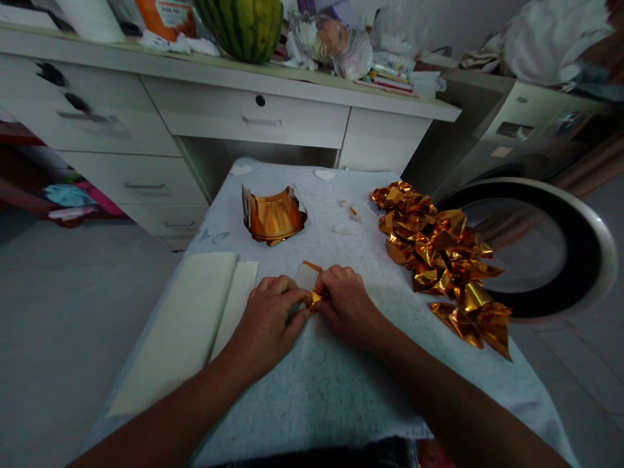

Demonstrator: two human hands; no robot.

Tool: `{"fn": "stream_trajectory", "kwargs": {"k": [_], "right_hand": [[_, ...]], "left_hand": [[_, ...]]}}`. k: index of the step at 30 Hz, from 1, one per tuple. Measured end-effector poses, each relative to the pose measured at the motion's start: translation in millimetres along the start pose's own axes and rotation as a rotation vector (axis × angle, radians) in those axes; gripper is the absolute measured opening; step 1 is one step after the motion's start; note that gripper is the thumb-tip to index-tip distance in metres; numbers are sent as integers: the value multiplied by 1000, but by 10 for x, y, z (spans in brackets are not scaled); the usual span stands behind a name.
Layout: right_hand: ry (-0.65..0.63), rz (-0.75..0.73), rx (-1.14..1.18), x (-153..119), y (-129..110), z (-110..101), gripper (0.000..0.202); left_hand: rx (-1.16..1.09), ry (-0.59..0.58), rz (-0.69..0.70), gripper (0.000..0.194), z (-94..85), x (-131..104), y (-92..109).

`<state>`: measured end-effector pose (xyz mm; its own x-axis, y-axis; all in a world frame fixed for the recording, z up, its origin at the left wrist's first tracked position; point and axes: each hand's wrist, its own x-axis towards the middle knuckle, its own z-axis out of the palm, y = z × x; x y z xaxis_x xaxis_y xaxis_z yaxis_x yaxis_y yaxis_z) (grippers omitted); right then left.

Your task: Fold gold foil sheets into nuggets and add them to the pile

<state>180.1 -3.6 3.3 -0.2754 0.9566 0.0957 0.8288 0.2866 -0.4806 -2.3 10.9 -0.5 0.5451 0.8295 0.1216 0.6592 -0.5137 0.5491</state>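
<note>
At the middle of the cloth-covered table, my left hand (pixel 273 315) and my right hand (pixel 348 302) meet over one small piece of gold foil paper (pixel 306 276). Fingers and thumbs of both hands pinch its gold part between them, while its pale side shows above. Part of the piece is hidden under the fingertips. Beyond my left hand stands a curved stack of gold foil sheets (pixel 275 218). To the right lies a heap of folded gold foil pieces (pixel 439 247), apart from my right hand.
Folded pale sheets (pixel 190 318) lie along the table's left side. Thin scraps (pixel 353 211) rest near the back. A white drawer cabinet (pixel 253 117) stands behind, with a watermelon (pixel 241 29) on top. An open washing machine door (pixel 580 247) stands close to the table's right edge.
</note>
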Motion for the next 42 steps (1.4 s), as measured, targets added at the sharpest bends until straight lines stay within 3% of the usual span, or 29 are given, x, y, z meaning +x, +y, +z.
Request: {"fn": "stream_trajectory", "kwargs": {"k": [15, 25, 42], "right_hand": [[-75, -40, 128, -13, 49, -112, 19], [-60, -52, 138, -16, 40, -115, 6], [-89, -19, 80, -10, 55, -61, 26]], "left_hand": [[12, -30, -11, 24, -16, 10, -8], [25, -41, -25, 19, -11, 22, 0], [47, -55, -24, 20, -9, 19, 4]]}}
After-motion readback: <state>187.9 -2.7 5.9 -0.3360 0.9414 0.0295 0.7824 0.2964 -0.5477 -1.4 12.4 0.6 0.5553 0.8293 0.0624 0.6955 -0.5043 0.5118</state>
